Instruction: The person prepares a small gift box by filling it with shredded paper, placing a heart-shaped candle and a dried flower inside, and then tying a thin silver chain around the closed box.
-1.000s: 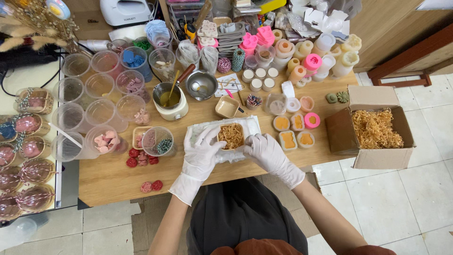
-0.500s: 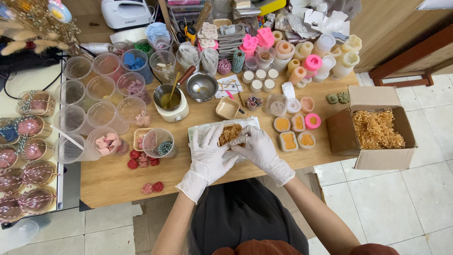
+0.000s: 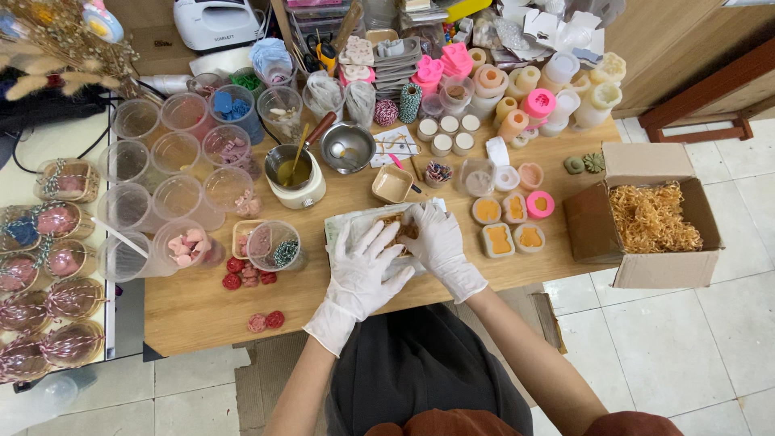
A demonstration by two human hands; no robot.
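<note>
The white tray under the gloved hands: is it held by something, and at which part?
Both hands press on it from above: the left hand on the white tray's near left part, the right hand over its straw-like filling. A true grip cannot be told.

Our gloved hands on the white tray

Left hand and right hand press on the tray, just right of the cream pot.
</note>
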